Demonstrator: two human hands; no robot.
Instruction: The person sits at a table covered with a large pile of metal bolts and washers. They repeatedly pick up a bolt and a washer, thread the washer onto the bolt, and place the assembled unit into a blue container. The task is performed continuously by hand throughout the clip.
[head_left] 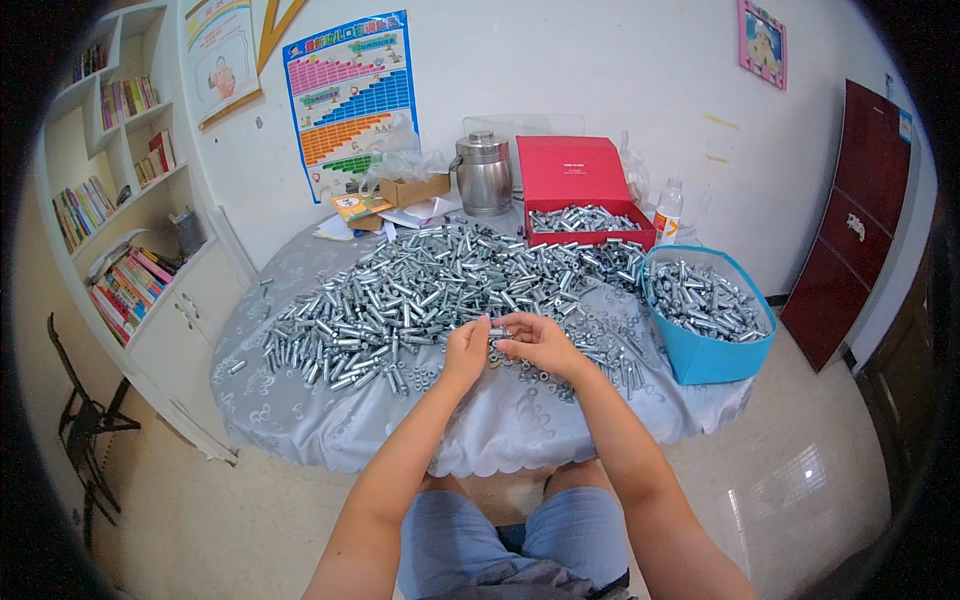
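Over the near side of the pile, my two hands meet. My right hand (541, 345) pinches a small silver expansion bolt (500, 333) between thumb and fingers. My left hand (467, 352) is closed at the bolt's other end, its fingers pressed together and partly hiding it. Behind and around them spreads a large heap of similar metal expansion bolts (400, 290). Small loose nuts (545, 377) and washers lie scattered beneath and to the right of my hands.
A grey patterned tablecloth (300, 430) covers the round table. At the right edge stands a blue fabric bin (715, 360) full of bolts. Farther back are an open red box (585, 238) holding more bolts, a plastic bottle (667, 212), a steel jug (484, 180) and a cardboard box (415, 190).
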